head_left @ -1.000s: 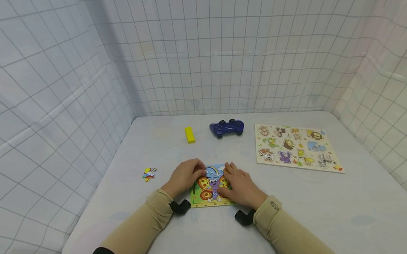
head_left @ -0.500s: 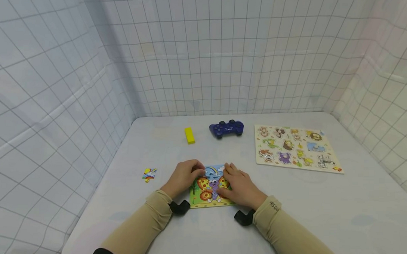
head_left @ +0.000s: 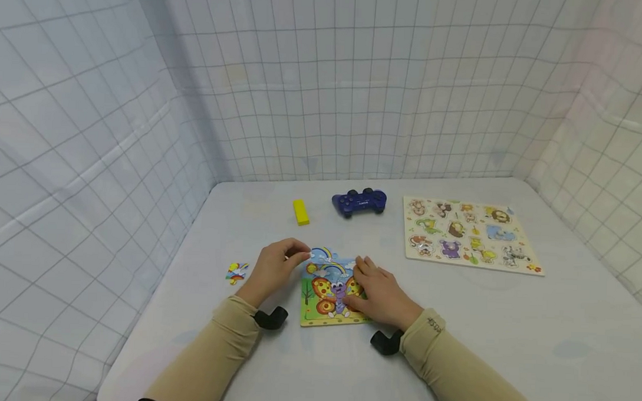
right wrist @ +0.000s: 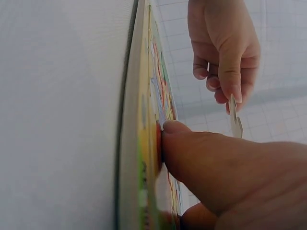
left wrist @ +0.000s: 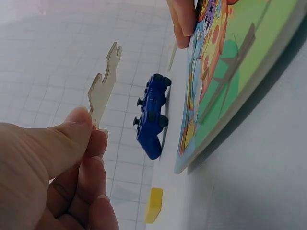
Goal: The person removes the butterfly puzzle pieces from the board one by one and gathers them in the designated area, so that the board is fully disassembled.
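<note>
Board point(head_left: 334, 324) holds butterfly point(head_left: 339, 292) partly under unclenched right grip point(head_left: 382, 295); left grip point(head_left: 274, 267) pinches rainbow piece point(head_left: 321, 255)

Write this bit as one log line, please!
left hand: pinches puzzle piece; right hand: rests on butterfly puzzle; beyond: blue controller, yellow block

Small pale lettering point(head_left: 363, 203) on the dark-blue plastic game controller point(head_left: 351, 205) is apparently spelling SONY. A short row of dark characters point(head_left: 434, 325) is running across the cuff of the beige fabric sleeve point(head_left: 421, 340) on the right arm, too small for sure reading. In the right wrist view, blurred dark print-like marks point(right wrist: 145, 191) are lining the colourful, flat butterfly puzzle board point(right wrist: 129, 158), illegibly.
</note>
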Motion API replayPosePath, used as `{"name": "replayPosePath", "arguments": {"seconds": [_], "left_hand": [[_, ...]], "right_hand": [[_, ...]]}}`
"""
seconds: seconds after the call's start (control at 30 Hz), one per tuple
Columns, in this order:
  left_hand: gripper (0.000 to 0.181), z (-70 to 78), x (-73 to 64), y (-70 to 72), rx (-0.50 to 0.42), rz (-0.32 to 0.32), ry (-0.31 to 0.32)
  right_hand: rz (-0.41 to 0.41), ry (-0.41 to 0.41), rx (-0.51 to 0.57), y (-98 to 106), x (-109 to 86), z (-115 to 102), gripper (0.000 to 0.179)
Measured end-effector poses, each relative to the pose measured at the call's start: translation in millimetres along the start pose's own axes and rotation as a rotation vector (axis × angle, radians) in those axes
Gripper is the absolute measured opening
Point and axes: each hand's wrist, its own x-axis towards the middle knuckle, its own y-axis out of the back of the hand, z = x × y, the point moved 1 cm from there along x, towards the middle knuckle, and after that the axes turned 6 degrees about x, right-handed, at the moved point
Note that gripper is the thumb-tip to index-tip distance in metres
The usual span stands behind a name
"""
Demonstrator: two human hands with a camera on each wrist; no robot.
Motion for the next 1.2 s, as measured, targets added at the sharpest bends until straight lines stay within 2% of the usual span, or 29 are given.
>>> {"name": "replayPosePath", "arguments": {"seconds": [0.2,0.4,0.53,0.63,0.77,0.97,1.2], "left_hand": [[0.014,-9.0,-5.5,14.6,0.034,-0.007,-0.001],[0.014,-42.3,-21.2,45.7,0.132,-0.004,0.004],[0.015,-63.8,-27.0,66.0,0.143,-0.008,0.054],[0.015,-72.0,-30.3,76.5,0.152,-0.016,0.086],[0.014,-73.9,-32.7,81.5,0.233,-0.056,0.08],[0.012,-73.5,-30.0,78.4,0.294,-0.133,0.084],[0.007,-77.5,-29.9,76.9,0.347,-0.135,0.046]], "right_hand": [[0.006,0.0,0.015,0.6,-0.6,-0.7,0.081],[-0.001,0.0,0.01,-2.7,-0.2,-0.1,0.082],[0.005,-0.002,0.004,-0.6,-1.3,-0.3,0.082],[0.004,0.003,0.006,0.4,-1.6,0.1,0.082],[0.001,0.003,0.01,0.6,-2.0,0.6,0.082],[-0.001,0.003,0.006,0.9,-2.3,1.6,0.082],[-0.009,0.007,0.004,1.6,-1.8,0.3,0.081]]}}
